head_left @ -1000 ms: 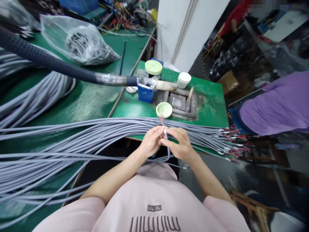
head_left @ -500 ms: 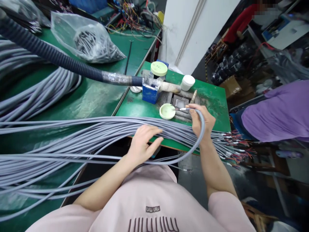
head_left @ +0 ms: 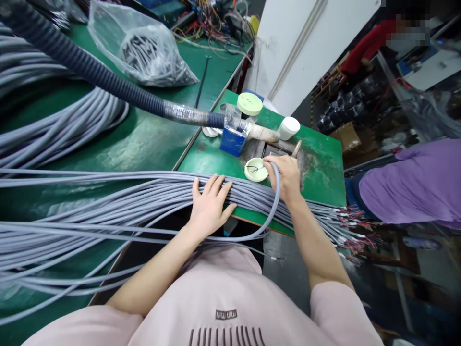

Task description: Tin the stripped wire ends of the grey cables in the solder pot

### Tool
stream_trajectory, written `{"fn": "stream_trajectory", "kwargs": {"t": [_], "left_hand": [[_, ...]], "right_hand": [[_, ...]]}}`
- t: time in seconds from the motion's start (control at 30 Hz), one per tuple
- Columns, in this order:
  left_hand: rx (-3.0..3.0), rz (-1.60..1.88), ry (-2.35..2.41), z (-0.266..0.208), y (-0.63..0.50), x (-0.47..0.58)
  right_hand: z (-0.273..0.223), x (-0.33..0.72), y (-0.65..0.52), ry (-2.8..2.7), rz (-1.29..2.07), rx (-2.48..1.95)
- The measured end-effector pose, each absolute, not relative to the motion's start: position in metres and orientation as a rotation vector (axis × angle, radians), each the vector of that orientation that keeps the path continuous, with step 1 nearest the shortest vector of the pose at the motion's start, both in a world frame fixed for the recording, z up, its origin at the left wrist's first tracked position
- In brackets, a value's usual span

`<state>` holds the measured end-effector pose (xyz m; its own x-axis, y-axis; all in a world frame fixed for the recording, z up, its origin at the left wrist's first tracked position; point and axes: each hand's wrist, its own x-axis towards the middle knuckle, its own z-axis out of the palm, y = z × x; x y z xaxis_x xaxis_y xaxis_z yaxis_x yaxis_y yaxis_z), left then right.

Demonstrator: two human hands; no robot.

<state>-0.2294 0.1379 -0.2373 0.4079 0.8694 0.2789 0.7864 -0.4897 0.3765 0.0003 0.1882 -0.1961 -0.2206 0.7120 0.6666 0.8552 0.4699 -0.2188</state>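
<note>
In the head view, reaching forward with the right hand (head_left: 286, 177) to just right of the green bowl (head_left: 251, 176), forearm slanting inward — gripping a grey cable (head_left: 275, 194) near its end between thumb and fingers. Fanned out over the bowl's mouth at that end in thin wires (head_left: 255, 169); impossible to tell whether touching the inside. Looped from there to the bowl's near side, well apart from it, then off left. Resting with the left hand (head_left: 210, 205) on a bundle of cables (head_left: 248, 190), nearer than the bowl and to its left — palm down, fingers splayed, clasping nothing.
</note>
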Motion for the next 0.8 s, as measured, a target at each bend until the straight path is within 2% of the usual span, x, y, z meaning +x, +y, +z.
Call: {"fn": "stream_trajectory", "kwargs": {"t": [0.63,0.8], "left_hand": [[2.498,0.590,1.476,-0.237,0.139,-0.229],[2.505,0.522,1.454,-0.233,0.139,-0.231]], "right_hand": [[-0.199,-0.006,0.194,-2.091,-0.241,-1.420],[-0.188,0.001,0.186,-2.042,-0.310,-1.408]]}}
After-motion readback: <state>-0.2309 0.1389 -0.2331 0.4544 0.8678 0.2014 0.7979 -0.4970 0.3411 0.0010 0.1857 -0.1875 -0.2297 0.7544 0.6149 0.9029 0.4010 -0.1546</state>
